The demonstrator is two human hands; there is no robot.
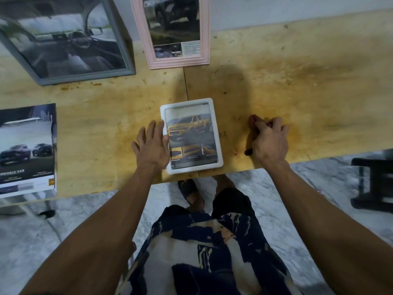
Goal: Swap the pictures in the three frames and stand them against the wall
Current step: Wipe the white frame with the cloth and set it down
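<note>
A small white frame (191,135) with a yellow pickup picture lies flat near the front edge of the wooden table (297,81). My left hand (152,144) lies beside its left edge with straight fingers, the thumb touching the frame. To the right of the frame my right hand (269,138) rests on the table apart from it, fingers curled round a small dark object that shows below the palm. A grey frame (63,41) with a car-interior picture and a pink frame (176,33) with a dark car picture lean against the wall.
A stack of car brochures (27,150) lies at the table's left front. A dark stool (374,184) stands on the marble floor at the right. My legs and sandalled foot are below the table edge.
</note>
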